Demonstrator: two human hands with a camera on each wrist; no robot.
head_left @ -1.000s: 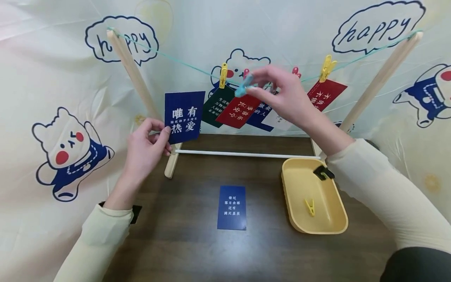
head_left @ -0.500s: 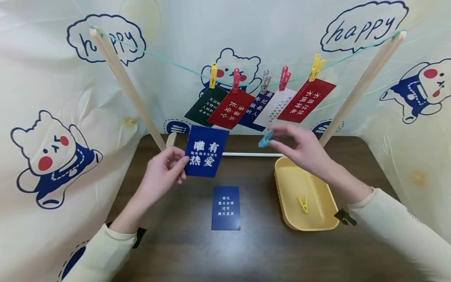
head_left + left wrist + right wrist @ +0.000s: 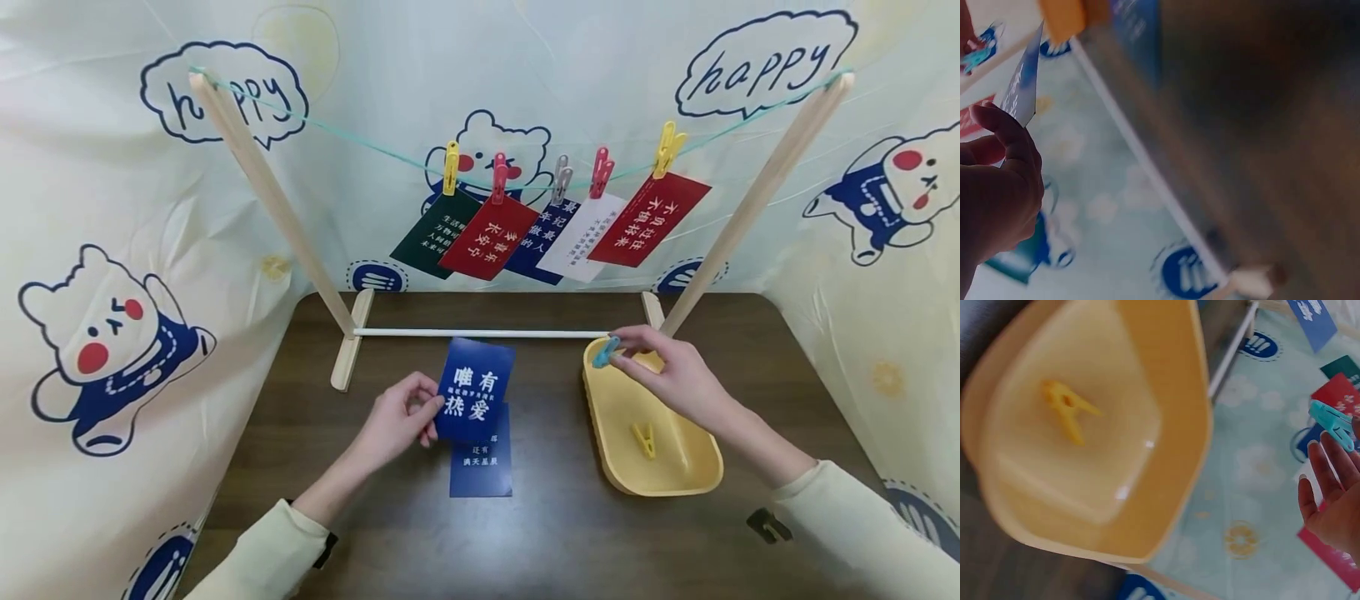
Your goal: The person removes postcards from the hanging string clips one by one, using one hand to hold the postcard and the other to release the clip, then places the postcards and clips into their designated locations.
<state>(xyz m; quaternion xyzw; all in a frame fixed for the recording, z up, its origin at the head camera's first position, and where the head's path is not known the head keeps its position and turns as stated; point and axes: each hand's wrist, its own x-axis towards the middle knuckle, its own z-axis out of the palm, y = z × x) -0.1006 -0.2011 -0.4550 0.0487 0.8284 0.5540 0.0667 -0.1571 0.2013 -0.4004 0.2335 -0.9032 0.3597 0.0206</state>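
Observation:
My left hand (image 3: 401, 415) pinches a blue card (image 3: 476, 390) with large white characters by its left edge. In the head view that card overlaps the top of a second blue card (image 3: 481, 471) lying on the table. Between thumb and fingertips my right hand (image 3: 678, 371) pinches a light-blue clothespin (image 3: 606, 352), over the back left of the yellow tray (image 3: 594, 417). The right wrist view also shows the clothespin (image 3: 1332, 424) at the fingertips. Inside the tray lies a yellow clothespin (image 3: 643, 440).
A teal string (image 3: 375, 148) runs between two wooden posts (image 3: 273, 200). Several clothespins hold green, red (image 3: 491, 237), blue and white cards on it. A white rod (image 3: 480, 333) joins the posts low down. Printed cloth (image 3: 390, 50) encloses the back and sides.
Both hands have come down from the string toward the table. The left brought its card down and right; the right carried the light-blue clothespin down to the tray.

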